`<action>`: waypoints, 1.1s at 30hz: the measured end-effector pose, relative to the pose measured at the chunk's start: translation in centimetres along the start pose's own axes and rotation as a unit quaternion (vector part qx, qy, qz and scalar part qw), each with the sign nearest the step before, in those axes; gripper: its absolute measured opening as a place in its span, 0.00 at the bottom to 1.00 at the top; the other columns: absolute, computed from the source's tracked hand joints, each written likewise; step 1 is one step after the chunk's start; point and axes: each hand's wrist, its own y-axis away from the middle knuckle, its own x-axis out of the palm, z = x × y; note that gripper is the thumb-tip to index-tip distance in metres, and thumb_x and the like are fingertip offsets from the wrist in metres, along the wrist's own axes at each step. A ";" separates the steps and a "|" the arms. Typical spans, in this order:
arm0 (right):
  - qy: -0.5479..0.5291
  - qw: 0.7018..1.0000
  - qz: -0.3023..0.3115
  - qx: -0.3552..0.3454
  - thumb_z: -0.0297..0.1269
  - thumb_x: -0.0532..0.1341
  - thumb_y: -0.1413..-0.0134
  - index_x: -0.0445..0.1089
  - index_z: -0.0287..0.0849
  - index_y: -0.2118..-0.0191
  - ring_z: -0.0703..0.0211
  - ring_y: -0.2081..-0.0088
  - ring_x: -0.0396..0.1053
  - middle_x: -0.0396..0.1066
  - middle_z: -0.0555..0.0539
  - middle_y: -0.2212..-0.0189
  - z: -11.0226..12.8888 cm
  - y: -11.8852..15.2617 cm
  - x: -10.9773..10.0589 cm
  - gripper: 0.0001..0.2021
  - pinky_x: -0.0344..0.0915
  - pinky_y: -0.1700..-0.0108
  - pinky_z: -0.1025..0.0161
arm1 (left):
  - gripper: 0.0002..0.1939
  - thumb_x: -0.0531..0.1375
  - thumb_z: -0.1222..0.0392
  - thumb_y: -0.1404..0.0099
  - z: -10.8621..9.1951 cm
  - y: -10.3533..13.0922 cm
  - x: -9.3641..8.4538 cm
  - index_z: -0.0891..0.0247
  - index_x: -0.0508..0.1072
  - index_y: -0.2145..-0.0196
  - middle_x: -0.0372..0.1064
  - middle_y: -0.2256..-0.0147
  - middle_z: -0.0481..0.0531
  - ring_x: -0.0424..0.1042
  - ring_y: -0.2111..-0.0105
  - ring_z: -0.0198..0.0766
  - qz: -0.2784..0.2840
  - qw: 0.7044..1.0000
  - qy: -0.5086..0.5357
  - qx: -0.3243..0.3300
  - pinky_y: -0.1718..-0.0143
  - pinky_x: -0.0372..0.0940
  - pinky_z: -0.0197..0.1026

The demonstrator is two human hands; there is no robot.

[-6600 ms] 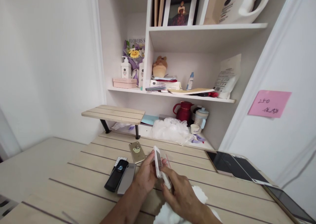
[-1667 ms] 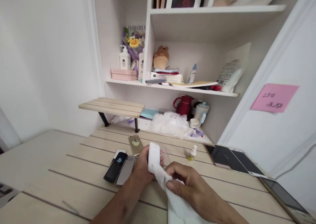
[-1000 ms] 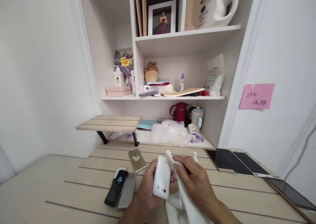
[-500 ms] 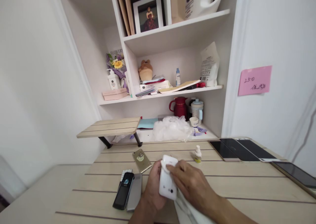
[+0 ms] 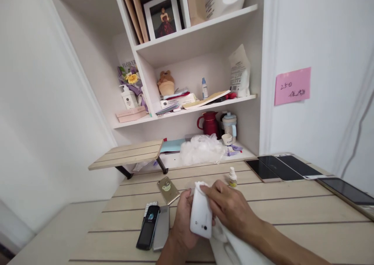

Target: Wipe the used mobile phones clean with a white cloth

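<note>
A white phone (image 5: 201, 214) lies back side up in my left hand (image 5: 184, 222), whose fingers wrap round its edges. My right hand (image 5: 230, 206) presses a white cloth (image 5: 228, 243) with its fingertips against the far end of the phone's back. The rest of the cloth hangs below my right hand toward the near edge of the view. Left of my hands are a black phone (image 5: 148, 228), a silver phone (image 5: 161, 228) and a gold phone (image 5: 168, 190) with a sticker. A small bottle (image 5: 232, 177) stands beyond my right hand.
Several dark-screened phones (image 5: 280, 167) lie at the right of the slatted table (image 5: 277, 208). A small raised wooden stand (image 5: 128, 154) is at the back left. Behind are clear plastic bags (image 5: 201, 150), a red jug (image 5: 210, 124) and white shelves (image 5: 198, 31).
The cloth under my right fingertips is now at the phone's far edge, a little farther up than before. The view has tilted and shifted slightly.
</note>
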 end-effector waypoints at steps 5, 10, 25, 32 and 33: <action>-0.007 0.997 0.065 -0.037 0.26 0.55 0.42 0.70 0.48 0.50 0.58 0.68 0.68 0.69 0.47 0.66 1.7 0.5 0.1 0.16 0.63 0.66 0.64 | 0.22 0.55 0.45 0.35 -0.2 0.5 0.2 0.68 0.77 0.66 0.78 0.72 0.58 0.75 0.72 0.46 0.005 1.000 -0.008 -0.014 0.67 0.66 0.43; -0.004 0.987 0.140 -0.081 0.26 0.56 0.45 0.71 0.50 0.55 0.58 0.70 0.66 0.68 0.49 0.68 3.1 0.4 0.0 0.15 0.60 0.69 0.65 | 0.26 0.53 0.43 0.34 -0.5 0.5 -0.2 0.71 0.77 0.65 0.77 0.71 0.61 0.75 0.71 0.46 0.001 1.000 -0.011 -0.014 0.67 0.65 0.41; -0.004 0.994 0.087 -0.067 0.29 0.56 0.40 0.71 0.51 0.56 0.60 0.71 0.65 0.67 0.51 0.69 1.5 1.0 0.9 0.12 0.56 0.70 0.65 | 0.26 0.54 0.40 0.37 -0.7 0.0 -0.7 0.68 0.77 0.67 0.74 0.79 0.56 0.75 0.72 0.50 -0.036 0.999 -0.019 -0.022 0.65 0.66 0.45; -0.007 0.996 0.066 -0.053 0.28 0.55 0.39 0.71 0.48 0.56 0.59 0.71 0.66 0.68 0.49 0.69 1.9 0.9 0.6 0.11 0.58 0.70 0.65 | 0.25 0.55 0.41 0.36 -0.2 0.3 0.0 0.69 0.76 0.64 0.76 0.76 0.57 0.75 0.74 0.45 -0.025 0.999 -0.021 -0.025 0.67 0.65 0.42; -0.012 0.993 0.085 -0.077 0.28 0.56 0.39 0.71 0.49 0.58 0.60 0.73 0.64 0.67 0.51 0.70 2.4 1.0 0.6 0.10 0.56 0.72 0.65 | 0.25 0.55 0.41 0.36 -0.3 0.3 0.1 0.70 0.76 0.64 0.76 0.76 0.56 0.74 0.75 0.45 -0.020 0.999 -0.021 -0.025 0.68 0.64 0.41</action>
